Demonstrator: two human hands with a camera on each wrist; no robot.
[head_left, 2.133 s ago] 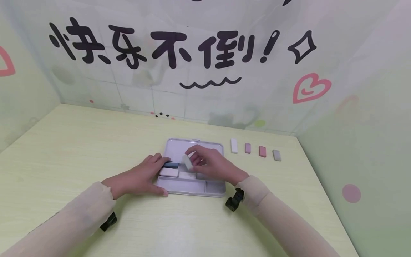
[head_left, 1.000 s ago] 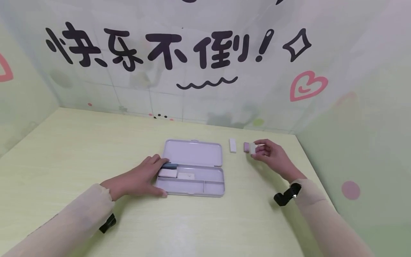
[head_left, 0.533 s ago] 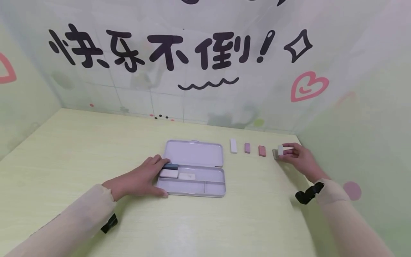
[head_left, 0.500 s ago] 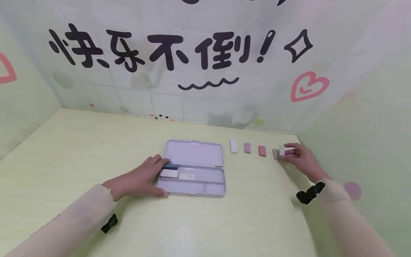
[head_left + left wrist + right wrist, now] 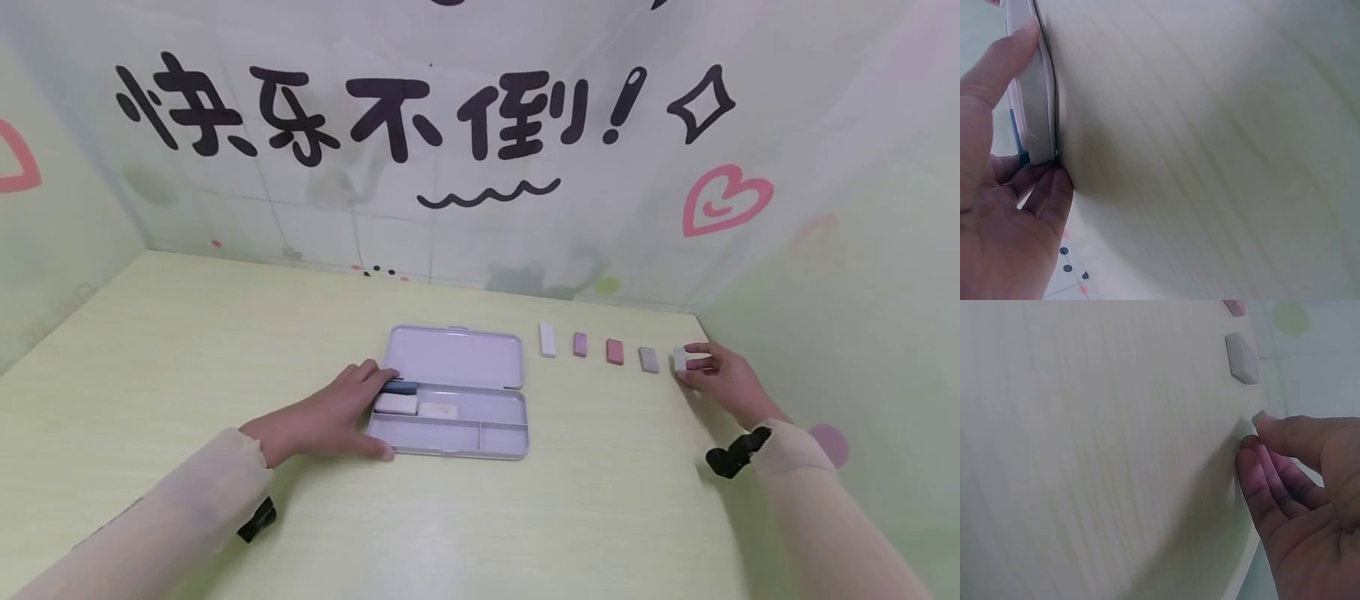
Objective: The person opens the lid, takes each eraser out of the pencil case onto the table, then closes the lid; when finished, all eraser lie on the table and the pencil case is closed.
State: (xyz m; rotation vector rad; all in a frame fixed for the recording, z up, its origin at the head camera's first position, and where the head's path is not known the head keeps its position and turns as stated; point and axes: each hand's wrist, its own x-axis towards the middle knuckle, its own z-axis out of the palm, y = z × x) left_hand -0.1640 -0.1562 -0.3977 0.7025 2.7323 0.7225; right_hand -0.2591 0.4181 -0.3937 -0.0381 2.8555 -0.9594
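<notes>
An open lilac case lies on the table, its lid laid back behind it. In its rear compartment are a dark blue item, a white block and another pale block. My left hand holds the case's left end, thumb at the front edge; the left wrist view shows thumb and fingers around the case side. At the right end of a row, my right hand pinches a pale grey-green block at the table surface. Fingers mostly cover that block in the right wrist view.
Left of the right hand, a white block, a purple one, a pink one and a grey one lie spaced in a row. Printed walls border the table behind and at both sides.
The right hand took the pale block from over the case to the right, past the row, and lowered it beyond the grey block. The left hand has stayed on the case.
</notes>
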